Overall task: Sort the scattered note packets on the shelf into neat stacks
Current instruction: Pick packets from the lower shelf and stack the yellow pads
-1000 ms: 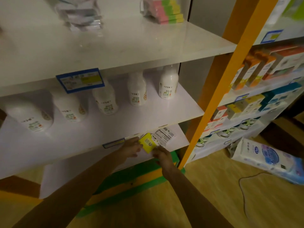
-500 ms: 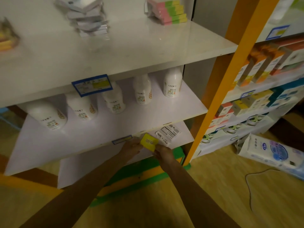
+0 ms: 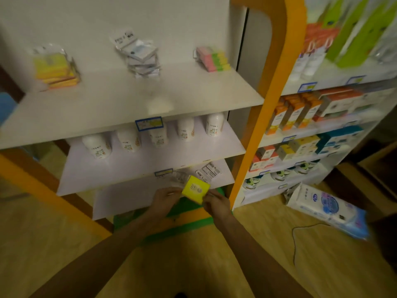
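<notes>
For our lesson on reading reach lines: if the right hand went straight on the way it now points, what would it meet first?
Probably the clear-wrapped packets lying on the lowest shelf, just beyond the yellow note packet that the right hand grips. Depth from this view is uncertain.

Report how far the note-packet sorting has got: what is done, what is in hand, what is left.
Done: three stacks sit on the top shelf, a yellow-orange stack, a clear-wrapped stack leaning unevenly, and a pink-green stack.
In hand: the left hand and right hand hold a yellow packet by the bottom shelf.
Left: shelving that packet, plus the loose clear packets lying behind it.
</notes>
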